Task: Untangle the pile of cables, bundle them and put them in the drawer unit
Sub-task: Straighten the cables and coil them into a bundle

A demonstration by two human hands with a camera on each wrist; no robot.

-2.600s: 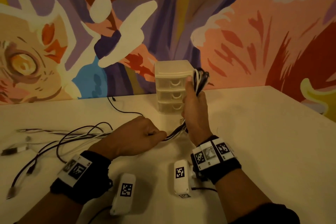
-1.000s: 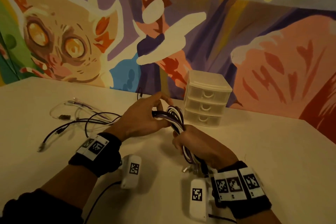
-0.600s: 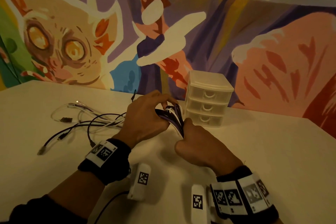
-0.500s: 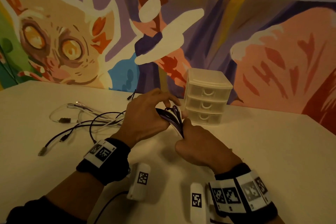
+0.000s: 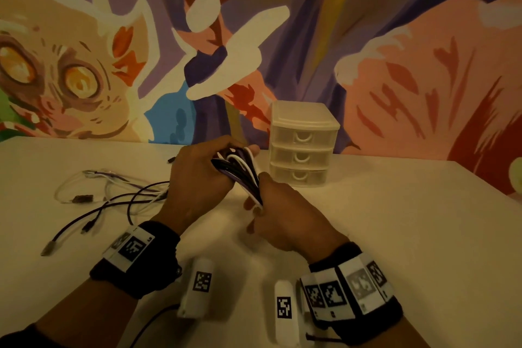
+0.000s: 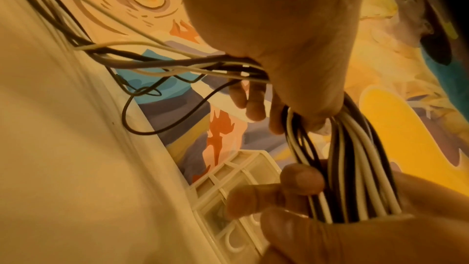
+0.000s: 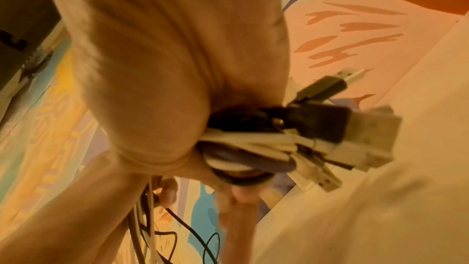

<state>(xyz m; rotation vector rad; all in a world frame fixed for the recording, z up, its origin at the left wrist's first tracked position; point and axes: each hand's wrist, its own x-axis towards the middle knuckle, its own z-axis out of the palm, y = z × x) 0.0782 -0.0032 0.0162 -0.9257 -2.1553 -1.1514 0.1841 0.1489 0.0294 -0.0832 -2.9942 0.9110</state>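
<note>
A folded bundle of black, white and purple cables (image 5: 240,174) is held above the table between both hands. My left hand (image 5: 197,178) grips its upper loops (image 6: 355,148) with curled fingers. My right hand (image 5: 276,212) grips the lower end, where several plugs (image 7: 342,133) stick out past the palm. Loose cable tails (image 5: 118,198) trail left from the bundle onto the table. The pale three-drawer unit (image 5: 303,147) stands just behind the hands by the wall, all drawers closed.
The white table (image 5: 395,234) stretches right and front. Loose cable ends and plugs (image 5: 82,198) lie at the left. A painted mural wall (image 5: 395,65) rises behind the drawer unit. White tagged camera units (image 5: 197,285) hang under both wrists.
The bundle went from upright in my right hand near the drawer unit to low between both hands. My left hand left the table cables and closed over the bundle's loops.
</note>
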